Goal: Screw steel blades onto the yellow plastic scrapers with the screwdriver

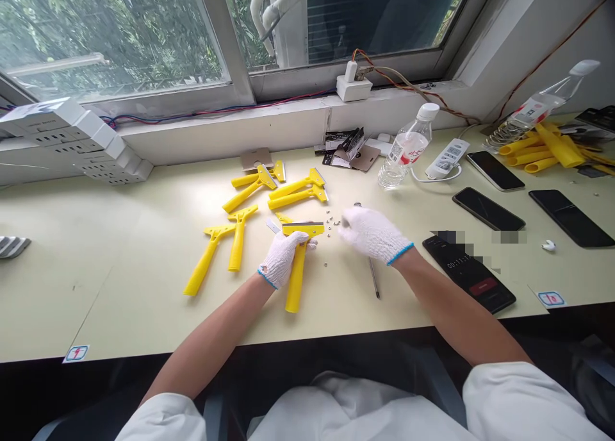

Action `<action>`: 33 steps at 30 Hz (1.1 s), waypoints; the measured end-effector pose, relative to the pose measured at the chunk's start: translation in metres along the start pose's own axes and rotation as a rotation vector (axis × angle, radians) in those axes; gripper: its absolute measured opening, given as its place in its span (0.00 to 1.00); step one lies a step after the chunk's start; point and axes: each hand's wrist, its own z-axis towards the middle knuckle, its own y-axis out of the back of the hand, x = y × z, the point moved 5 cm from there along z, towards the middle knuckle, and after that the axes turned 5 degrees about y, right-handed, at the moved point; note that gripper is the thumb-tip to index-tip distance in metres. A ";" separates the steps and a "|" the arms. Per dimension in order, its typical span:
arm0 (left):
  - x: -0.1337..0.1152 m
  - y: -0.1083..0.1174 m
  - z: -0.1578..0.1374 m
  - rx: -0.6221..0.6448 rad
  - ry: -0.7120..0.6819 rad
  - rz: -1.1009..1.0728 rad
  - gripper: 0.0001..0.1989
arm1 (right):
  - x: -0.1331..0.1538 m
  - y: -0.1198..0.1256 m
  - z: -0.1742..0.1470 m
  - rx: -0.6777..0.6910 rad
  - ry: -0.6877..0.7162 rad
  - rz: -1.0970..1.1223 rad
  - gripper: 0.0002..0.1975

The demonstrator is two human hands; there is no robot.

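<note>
My left hand (280,256), in a white knit glove, is closed around a yellow scraper (296,277) near its head, with the handle pointing toward me. A thin metal blade edge runs along the top of its head. My right hand (372,232), gloved too, hovers with curled fingers just right of several small metal nuts or screws (329,222). Whatever its fingertips may hold is hidden. A screwdriver (373,277) lies partly under that hand, its shaft toward me. Beyond my left hand are a small yellow piece (283,218) and a flat pale blade-like piece (273,225).
Several yellow scrapers (247,194) lie left and behind. A water bottle (406,149), a power strip (448,159) and several phones (471,274) occupy the right side. Yellow handles (542,149) pile at far right. White boxes (91,143) stand at back left.
</note>
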 end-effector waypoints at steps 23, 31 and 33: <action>-0.019 0.017 0.008 -0.027 -0.071 -0.054 0.18 | 0.040 -0.037 0.003 -0.162 0.390 0.012 0.20; -0.019 0.016 0.009 -0.062 -0.049 -0.055 0.21 | 0.046 -0.063 -0.015 0.020 0.595 -0.008 0.40; -0.018 0.016 0.009 -0.068 -0.044 -0.048 0.20 | 0.037 -0.064 -0.012 0.042 0.545 -0.013 0.42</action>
